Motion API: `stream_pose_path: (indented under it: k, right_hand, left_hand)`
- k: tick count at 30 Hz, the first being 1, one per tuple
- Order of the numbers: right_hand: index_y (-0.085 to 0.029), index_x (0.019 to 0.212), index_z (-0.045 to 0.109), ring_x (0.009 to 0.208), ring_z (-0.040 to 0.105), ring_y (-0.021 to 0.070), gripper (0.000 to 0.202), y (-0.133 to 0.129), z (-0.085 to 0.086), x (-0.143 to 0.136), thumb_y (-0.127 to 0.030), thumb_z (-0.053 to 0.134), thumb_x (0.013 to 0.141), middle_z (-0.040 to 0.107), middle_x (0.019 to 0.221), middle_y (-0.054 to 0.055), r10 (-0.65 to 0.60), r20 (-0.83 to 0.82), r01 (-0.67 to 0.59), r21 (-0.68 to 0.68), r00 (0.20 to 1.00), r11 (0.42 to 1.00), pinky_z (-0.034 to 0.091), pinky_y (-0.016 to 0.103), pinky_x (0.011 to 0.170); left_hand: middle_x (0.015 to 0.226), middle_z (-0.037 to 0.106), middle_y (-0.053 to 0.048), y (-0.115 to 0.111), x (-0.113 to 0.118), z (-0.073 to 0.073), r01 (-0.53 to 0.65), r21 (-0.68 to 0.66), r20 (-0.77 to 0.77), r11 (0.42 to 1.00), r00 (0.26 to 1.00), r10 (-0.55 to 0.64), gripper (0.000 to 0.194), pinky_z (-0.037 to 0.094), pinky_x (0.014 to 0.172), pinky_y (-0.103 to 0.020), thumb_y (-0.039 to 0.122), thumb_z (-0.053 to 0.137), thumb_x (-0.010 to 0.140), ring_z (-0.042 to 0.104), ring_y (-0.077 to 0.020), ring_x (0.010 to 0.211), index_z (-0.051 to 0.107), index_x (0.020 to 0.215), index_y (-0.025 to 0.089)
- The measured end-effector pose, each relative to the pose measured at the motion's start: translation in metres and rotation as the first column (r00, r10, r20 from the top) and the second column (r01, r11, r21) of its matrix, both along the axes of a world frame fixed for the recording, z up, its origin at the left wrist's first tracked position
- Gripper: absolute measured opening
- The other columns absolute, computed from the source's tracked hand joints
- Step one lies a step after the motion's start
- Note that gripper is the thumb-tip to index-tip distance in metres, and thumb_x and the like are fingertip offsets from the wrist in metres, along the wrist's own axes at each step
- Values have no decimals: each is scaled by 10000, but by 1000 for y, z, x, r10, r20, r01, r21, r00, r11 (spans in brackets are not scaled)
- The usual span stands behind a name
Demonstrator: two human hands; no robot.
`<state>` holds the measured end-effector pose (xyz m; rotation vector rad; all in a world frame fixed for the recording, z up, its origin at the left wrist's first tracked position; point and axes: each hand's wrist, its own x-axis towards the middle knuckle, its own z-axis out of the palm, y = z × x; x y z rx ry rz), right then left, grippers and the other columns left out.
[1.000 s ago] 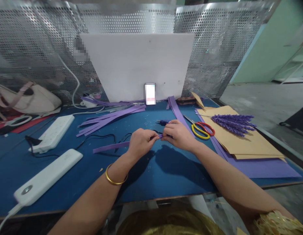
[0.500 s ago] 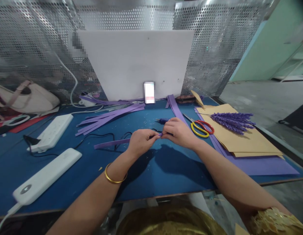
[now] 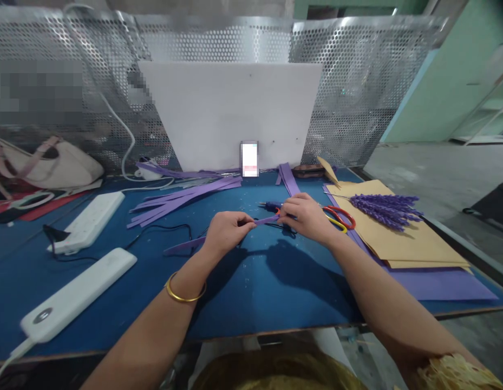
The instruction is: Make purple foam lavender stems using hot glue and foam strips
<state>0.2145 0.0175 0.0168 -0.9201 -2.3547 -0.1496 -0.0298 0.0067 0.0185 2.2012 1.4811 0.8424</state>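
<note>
A narrow purple paper strip [image 3: 266, 220] stretches between my two hands above the blue table [image 3: 243, 303]. My left hand [image 3: 228, 233] pinches it on one side, with a loose purple tail [image 3: 184, 247] hanging out past the palm to the left. On the other side my right hand [image 3: 302, 215] grips the strip between thumb and fingers. Just behind the right hand lies a dark blue tool with a metal tip [image 3: 269, 205]. Scissors with red and yellow handles [image 3: 340, 216] are partly hidden by that hand.
Cut purple strips [image 3: 190, 197] lie at the back left. A phone [image 3: 250, 158] leans on a white board [image 3: 230, 108]. Purple flower sprigs [image 3: 387, 210] rest on tan sheets [image 3: 413, 246] at right. A white power strip [image 3: 91, 222] and white power bank [image 3: 80, 292] occupy the left.
My hands have moved apart, and a longer stretch of the strip shows between them. The right hand now covers more of the scissors. The view has tilted slightly upward.
</note>
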Motion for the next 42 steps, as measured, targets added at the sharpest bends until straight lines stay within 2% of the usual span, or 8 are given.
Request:
stream_pose_path:
  k: [4, 10, 14, 22, 26, 30, 33, 42]
  right_hand:
    - [-201, 745, 596, 730, 593, 150, 210, 1, 0, 0, -280, 647, 933, 665, 752, -9, 0, -4, 0, -10, 1000, 1000, 367, 310, 846]
    - [-198, 730, 586, 726, 598, 155, 226, 0, -1, -2, -284, 657, 927, 670, 746, 1, -4, -18, 4, -12, 1000, 1000, 372, 315, 835]
    - [-201, 740, 597, 737, 603, 158, 215, 0, -3, -3, -291, 655, 928, 672, 747, -1, 18, -12, -18, -5, 1000, 1000, 377, 314, 838]
    - [-204, 743, 593, 742, 605, 159, 213, 0, -4, -4, -287, 646, 932, 679, 755, -2, 22, -14, -22, -12, 1000, 1000, 381, 317, 845]
    - [-203, 727, 579, 741, 601, 164, 238, 0, -2, -3, -299, 640, 937, 681, 761, 7, -11, -20, 10, -2, 1000, 1000, 381, 318, 829]
    - [-199, 729, 581, 743, 605, 164, 231, 0, -1, -2, -287, 649, 931, 680, 759, 9, -12, -17, 12, -2, 1000, 1000, 378, 319, 834]
    - [-198, 732, 582, 721, 598, 157, 227, -1, -2, -3, -285, 655, 928, 668, 743, 3, -8, -13, 8, 10, 1000, 1000, 377, 318, 844]
    - [-204, 744, 597, 736, 593, 162, 222, 0, -4, -4, -296, 629, 944, 678, 767, 10, 0, -35, 0, -4, 999, 1000, 379, 323, 854]
  left_hand:
    - [751, 771, 12, -2, 2, 0, -20, 27, -8, 999, 1000, 20, 123, 415, 655, -266, 250, 680, 802, 683, -170, 735, 796, 767, 230]
    - [768, 766, 15, -1, 4, -2, -24, -1, 86, 1000, 996, 24, 87, 415, 645, -261, 288, 722, 789, 660, -159, 709, 789, 792, 233]
    - [723, 741, 17, -3, 6, -2, -46, 51, 45, 998, 998, 44, 76, 395, 633, -263, 231, 715, 783, 629, -149, 681, 757, 722, 217]
    - [737, 735, 14, -6, 9, -2, -82, 55, 35, 995, 996, 80, 85, 389, 636, -268, 248, 739, 777, 617, -151, 692, 728, 699, 214]
    - [757, 741, 24, -6, 7, -1, -122, 48, 14, 991, 992, 122, 114, 385, 636, -278, 338, 766, 768, 631, -162, 722, 737, 729, 235]
    - [802, 755, 21, -5, 6, 0, -100, 57, -7, 993, 995, 101, 55, 407, 676, -284, 251, 708, 798, 654, -171, 773, 748, 762, 242]
    - [864, 769, 16, -4, 5, 0, -87, 54, -11, 995, 996, 87, 107, 433, 725, -287, 198, 664, 803, 672, -184, 836, 758, 817, 247]
    - [790, 767, 12, -5, 3, 0, -95, 67, -29, 993, 995, 97, 78, 431, 663, -281, 252, 689, 788, 676, -192, 763, 753, 743, 254]
